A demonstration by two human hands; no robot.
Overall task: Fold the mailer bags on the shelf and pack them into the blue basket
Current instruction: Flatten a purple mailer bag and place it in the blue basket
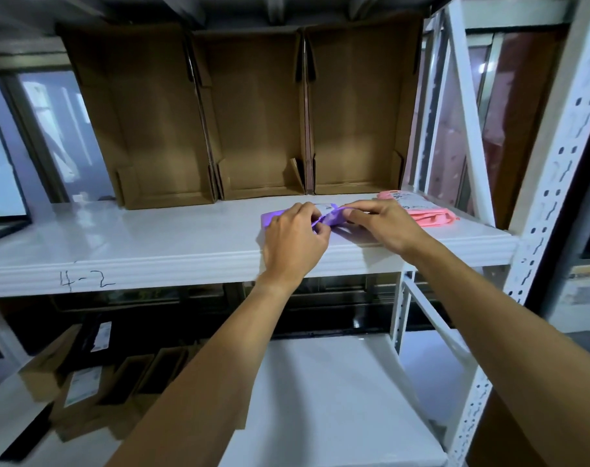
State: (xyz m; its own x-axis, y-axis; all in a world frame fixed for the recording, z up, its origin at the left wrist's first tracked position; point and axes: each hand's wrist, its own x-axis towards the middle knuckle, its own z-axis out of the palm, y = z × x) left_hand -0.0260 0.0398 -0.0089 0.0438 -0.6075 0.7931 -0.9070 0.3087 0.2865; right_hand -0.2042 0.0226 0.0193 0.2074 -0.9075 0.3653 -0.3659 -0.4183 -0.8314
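Folding at the front right part of the white metal shelf (118, 230): I have both hands on a thin purple plastic mailer bag (329, 220) that lies flat near the shelf's front edge, its long axis running left to right along that edge. My left hand (293, 241) pinches the bag's left-of-centre portion, fingers (315, 220) curled closed on a raised fold; my right hand (384, 224) presses and pinches the right portion, its fingers likewise closed on the film. The two hands nearly meet over the bag's middle, so the fold line, I judge, runs front to back between them. The bag lies directly under and just beyond the fingers, equally near to both hands. Just beside it, toward the shelf's right edge, rests a pink plastic mailer bag (425, 214), touching or nearly touching my right hand. Three open brown cardboard bins (259, 129) stand along the rear. The blue basket is not in view.
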